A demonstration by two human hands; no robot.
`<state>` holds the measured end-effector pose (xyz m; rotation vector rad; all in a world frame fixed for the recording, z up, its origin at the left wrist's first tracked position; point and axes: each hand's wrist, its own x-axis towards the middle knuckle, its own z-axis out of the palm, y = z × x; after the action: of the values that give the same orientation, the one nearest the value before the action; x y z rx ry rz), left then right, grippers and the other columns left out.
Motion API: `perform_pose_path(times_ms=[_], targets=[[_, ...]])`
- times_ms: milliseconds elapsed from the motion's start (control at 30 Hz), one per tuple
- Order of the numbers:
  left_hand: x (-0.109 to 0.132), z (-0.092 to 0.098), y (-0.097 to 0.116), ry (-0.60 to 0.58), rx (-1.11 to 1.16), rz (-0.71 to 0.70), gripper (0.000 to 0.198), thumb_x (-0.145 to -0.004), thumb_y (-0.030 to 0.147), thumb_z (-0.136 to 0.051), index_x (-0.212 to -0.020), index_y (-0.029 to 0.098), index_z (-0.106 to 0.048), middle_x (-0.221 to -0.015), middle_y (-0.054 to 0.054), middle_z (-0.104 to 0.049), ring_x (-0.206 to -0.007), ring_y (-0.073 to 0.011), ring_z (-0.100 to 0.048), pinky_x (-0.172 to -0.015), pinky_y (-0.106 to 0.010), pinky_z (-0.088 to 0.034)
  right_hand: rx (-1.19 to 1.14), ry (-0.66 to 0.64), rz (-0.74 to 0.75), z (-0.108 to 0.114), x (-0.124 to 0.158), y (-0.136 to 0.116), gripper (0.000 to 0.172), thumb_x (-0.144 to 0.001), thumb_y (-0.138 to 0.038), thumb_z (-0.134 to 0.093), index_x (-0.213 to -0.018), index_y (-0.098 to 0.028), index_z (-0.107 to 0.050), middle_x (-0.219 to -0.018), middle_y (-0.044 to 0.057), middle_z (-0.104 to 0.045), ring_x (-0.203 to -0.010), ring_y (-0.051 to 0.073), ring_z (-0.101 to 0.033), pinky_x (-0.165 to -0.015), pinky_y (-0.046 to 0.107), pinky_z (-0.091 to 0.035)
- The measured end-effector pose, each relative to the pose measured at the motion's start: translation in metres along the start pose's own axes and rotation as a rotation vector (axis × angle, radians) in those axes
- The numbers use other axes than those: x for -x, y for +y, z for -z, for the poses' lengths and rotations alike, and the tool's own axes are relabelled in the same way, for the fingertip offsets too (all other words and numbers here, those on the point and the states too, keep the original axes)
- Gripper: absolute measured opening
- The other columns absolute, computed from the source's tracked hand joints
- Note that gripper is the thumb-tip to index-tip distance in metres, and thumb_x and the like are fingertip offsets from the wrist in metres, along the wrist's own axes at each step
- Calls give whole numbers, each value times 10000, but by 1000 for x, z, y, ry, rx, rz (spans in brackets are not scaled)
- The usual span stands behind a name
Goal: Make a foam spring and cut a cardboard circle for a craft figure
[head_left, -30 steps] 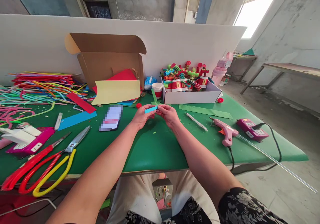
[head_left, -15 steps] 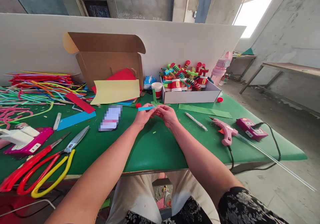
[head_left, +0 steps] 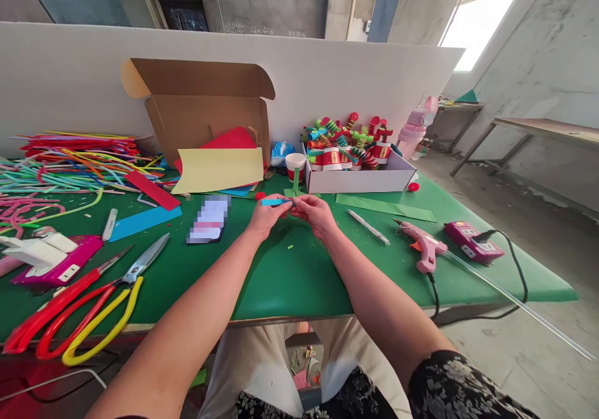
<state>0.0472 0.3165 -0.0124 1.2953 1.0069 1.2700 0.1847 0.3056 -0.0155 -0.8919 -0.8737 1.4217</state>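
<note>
Strip of green paper [head_left: 296, 182] is brought upright, pinched with blue strip [head_left: 275, 202] by left hand [head_left: 266, 217] and right hand [head_left: 316, 214]; angle apparently adjusted.

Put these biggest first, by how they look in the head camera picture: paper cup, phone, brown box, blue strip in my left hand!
1. Brown box
2. Phone
3. Paper cup
4. Blue strip, in your left hand

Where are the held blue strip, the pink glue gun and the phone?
Held blue strip [head_left: 272, 202]: head view, on its face.
Pink glue gun [head_left: 427, 242]: head view, on its body.
Phone [head_left: 208, 219]: head view, on its screen.
</note>
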Motion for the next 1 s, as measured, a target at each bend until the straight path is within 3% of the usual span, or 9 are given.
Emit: perform_pose_path(times_ms=[500,733,1000], targets=[[-3,4,-4,-73,59,22,366,-578,466,-806,-688,139,-683,-624,-23,-633,-560,-121,-519,-557,-268,-414,13,-5,-12,-3,2,-3,265,-608,-265,-865,-648,-163,-624,-580,-3,-680,-565,127,-673,-635,255,-596],[-5,7,-6,-28,42,50,429,-577,536,-804,-615,153,-613,-564,6,-590,-538,-116,-512,-546,-266,-422,-20,-61,-77,-5,3,-3,322,-598,-224,-877,-600,-163,-561,-537,-16,-644,-570,147,-692,-612,252,-601],[-2,4,-3,-79,42,25,362,-556,444,-820,-637,161,-609,-605,13,-585,-549,-101,-487,-534,-249,-398,-28,1,-60,-4,2,-3,310,-625,-253,-858,-628,-177,-558,-567,0,-673,-544,141,-680,-593,250,-588]])
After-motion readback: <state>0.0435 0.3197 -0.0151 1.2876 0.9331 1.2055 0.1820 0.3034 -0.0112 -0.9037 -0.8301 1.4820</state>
